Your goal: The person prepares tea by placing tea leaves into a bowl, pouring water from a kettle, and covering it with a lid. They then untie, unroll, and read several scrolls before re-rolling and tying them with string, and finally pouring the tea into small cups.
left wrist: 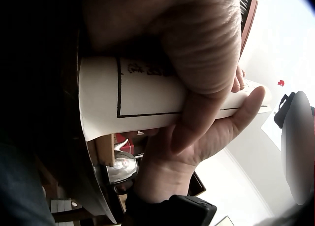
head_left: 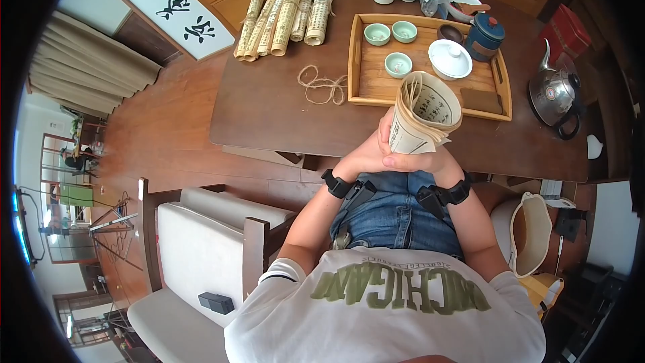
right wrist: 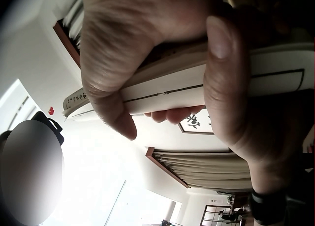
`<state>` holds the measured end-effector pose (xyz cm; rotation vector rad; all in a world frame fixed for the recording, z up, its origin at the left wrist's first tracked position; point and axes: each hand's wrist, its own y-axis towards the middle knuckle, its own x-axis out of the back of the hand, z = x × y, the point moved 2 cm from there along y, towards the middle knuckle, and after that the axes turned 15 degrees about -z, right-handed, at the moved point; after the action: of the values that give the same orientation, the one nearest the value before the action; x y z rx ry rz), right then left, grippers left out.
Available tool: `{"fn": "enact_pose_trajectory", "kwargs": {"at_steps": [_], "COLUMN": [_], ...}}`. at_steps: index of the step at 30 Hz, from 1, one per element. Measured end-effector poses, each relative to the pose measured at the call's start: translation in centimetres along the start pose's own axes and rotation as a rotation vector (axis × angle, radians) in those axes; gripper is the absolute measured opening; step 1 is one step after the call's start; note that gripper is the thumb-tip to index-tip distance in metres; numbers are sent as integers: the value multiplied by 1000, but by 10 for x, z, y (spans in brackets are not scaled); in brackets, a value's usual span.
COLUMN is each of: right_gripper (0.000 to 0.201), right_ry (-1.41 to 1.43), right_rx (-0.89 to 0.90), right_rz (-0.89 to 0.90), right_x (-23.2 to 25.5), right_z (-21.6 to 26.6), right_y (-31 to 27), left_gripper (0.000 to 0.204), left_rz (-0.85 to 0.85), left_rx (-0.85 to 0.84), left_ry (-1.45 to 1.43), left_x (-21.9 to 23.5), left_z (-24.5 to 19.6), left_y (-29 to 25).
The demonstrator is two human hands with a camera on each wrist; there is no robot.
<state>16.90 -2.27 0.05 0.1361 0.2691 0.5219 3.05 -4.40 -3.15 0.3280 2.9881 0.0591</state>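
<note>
A loosely rolled bundle of printed paper sheets [head_left: 424,111] stands upright before the torso in the head view, its wide end upward. Both hands wrap it from either side: the left hand [head_left: 368,151] and the right hand [head_left: 430,163]. In the left wrist view, the left hand [left wrist: 197,53] curls over the paper roll [left wrist: 142,100], with the right hand [left wrist: 197,142] gripping beyond it. The right wrist view shows the right hand [right wrist: 123,53] and the left hand [right wrist: 229,88] around the roll [right wrist: 172,90], thumbs across it. Palm-side fingers are partly hidden.
Several tied paper scrolls [head_left: 287,17] lie at the table's back left, near a loose twine [head_left: 324,85]. A wooden tray [head_left: 373,99] behind the roll holds cups, a lidded bowl and a blue pot. A metal kettle [head_left: 552,97] stands right; a chair [head_left: 198,242] is left.
</note>
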Motion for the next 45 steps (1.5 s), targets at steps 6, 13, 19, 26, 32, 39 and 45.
{"fn": "enact_pose_trajectory", "kwargs": {"at_steps": [6, 13, 19, 26, 32, 39, 45], "right_gripper": [56, 32, 32, 32, 32, 44, 73], "right_ry": [21, 89, 102, 96, 97, 68, 4], "right_rx": [36, 73, 74, 82, 76, 66, 9], "right_rz": [0, -2, -4, -6, 0, -7, -16], "right_x": [-2, -8, -9, -9, -8, -6, 1], "right_z": [5, 10, 10, 12, 10, 7, -3], "right_y": [2, 3, 4, 4, 3, 3, 0], "left_gripper": [90, 92, 90, 91, 91, 90, 90], "left_rz": [-14, 0, -4, -22, -22, -22, -9], "left_rx": [37, -9, 6, 39, 8, 35, 11], "left_ry": [-25, 5, -7, -12, -4, -55, -33], "left_x": [-1, 1, 1, -2, -1, -2, 0], "left_z": [-4, 0, 2, -5, -4, -8, -1], "left_y": [-2, -1, -2, -3, -2, -3, -2]}}
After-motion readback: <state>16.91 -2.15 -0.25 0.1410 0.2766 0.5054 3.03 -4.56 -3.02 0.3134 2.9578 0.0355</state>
